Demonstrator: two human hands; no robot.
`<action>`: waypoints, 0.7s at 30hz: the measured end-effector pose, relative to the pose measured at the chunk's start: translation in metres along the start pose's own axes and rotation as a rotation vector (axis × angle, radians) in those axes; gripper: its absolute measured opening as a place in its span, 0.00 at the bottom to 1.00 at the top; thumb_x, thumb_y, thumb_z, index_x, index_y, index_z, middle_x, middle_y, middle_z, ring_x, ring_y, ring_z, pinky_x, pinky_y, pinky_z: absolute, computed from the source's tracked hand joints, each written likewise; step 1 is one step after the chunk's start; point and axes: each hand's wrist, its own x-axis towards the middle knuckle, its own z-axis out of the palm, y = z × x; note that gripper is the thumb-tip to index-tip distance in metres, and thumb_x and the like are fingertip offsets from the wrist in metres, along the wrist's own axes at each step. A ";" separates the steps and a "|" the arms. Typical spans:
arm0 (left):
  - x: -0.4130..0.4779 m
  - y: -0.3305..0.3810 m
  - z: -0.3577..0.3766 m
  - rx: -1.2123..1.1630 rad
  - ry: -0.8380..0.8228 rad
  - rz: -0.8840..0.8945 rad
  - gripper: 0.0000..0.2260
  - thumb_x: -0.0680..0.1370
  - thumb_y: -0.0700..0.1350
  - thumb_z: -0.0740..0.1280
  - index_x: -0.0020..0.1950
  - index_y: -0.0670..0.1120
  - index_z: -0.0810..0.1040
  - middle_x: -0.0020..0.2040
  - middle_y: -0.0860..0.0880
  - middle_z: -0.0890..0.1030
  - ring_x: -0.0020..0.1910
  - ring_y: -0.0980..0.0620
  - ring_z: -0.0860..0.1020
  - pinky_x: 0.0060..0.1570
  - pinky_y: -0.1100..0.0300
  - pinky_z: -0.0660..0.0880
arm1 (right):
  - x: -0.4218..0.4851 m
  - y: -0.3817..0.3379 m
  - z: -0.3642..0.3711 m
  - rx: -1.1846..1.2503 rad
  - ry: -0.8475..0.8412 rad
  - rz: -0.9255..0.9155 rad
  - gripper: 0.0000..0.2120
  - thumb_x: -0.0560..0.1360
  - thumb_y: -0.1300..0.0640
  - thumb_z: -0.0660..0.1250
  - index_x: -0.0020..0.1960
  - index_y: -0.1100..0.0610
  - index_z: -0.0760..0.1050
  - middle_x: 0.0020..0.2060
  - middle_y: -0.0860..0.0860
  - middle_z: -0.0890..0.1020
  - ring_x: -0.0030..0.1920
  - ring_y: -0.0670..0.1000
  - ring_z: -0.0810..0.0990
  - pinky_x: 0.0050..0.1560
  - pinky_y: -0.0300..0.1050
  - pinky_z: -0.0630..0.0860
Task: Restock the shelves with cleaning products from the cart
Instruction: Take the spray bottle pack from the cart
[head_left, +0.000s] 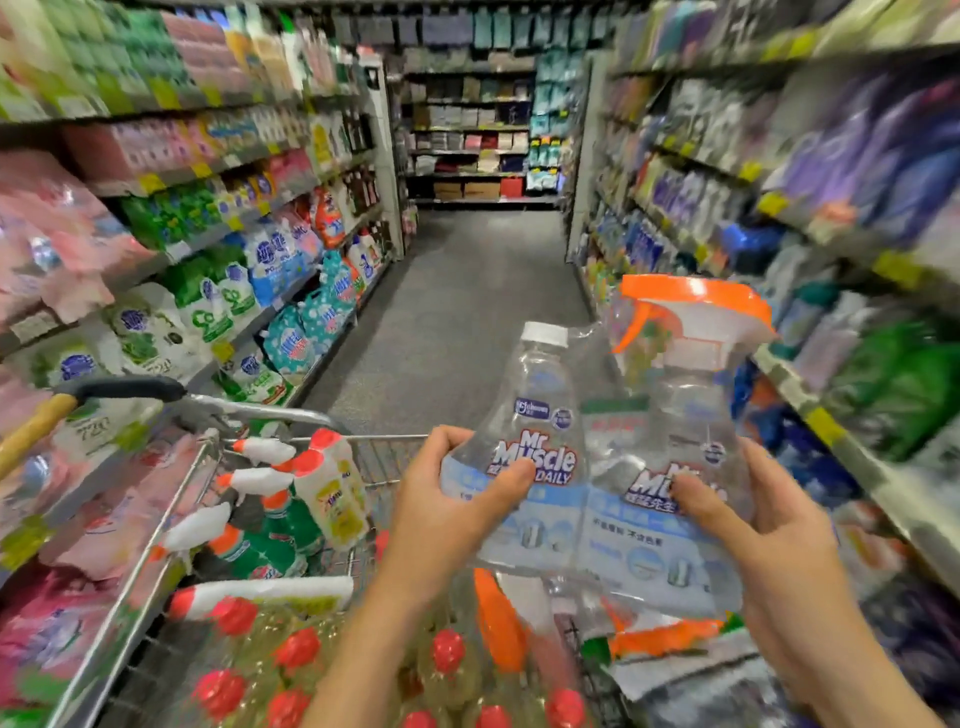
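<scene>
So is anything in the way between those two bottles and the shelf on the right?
Nothing visible. The left hand and right hand hold the Mr Muscle twin pack above the cart, open air between it and the right-hand shelf. That shelf is too blurred to show a free spot.

The twin pack (597, 525) you hold is clear plastic with a pale blue and white label and white lettering outlined in red and dark blue. One bottle wears a white cap (544, 333); the other's trigger sprayer (696, 306) is orange and white. Your cart (156, 561) is silver wire with a black and yellow handle (119, 388). Inside it you see yellowish bottles (296, 649) with red caps and green spray bottles (280, 540) with white and orange triggers. The floor (467, 291) is grey; the shelf tags (150, 183) are yellow.
</scene>
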 end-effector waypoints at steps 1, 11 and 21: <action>-0.007 0.006 0.002 -0.015 -0.056 0.015 0.13 0.71 0.42 0.75 0.41 0.52 0.71 0.30 0.74 0.76 0.30 0.76 0.74 0.27 0.80 0.67 | -0.016 -0.005 -0.004 -0.009 0.062 0.001 0.33 0.57 0.32 0.77 0.60 0.40 0.78 0.54 0.46 0.84 0.53 0.49 0.83 0.42 0.47 0.82; -0.113 0.054 0.031 -0.229 -0.544 0.076 0.22 0.59 0.61 0.72 0.45 0.48 0.78 0.38 0.56 0.83 0.36 0.61 0.80 0.37 0.68 0.76 | -0.218 -0.082 -0.020 -0.121 0.522 -0.090 0.24 0.63 0.42 0.77 0.57 0.48 0.80 0.49 0.51 0.85 0.47 0.50 0.85 0.42 0.49 0.82; -0.253 0.122 0.081 -0.359 -1.084 0.251 0.10 0.65 0.56 0.73 0.42 0.58 0.76 0.38 0.74 0.78 0.39 0.76 0.77 0.34 0.80 0.70 | -0.422 -0.146 -0.023 -0.237 1.004 -0.165 0.17 0.69 0.55 0.72 0.58 0.50 0.79 0.50 0.53 0.85 0.46 0.51 0.85 0.38 0.44 0.81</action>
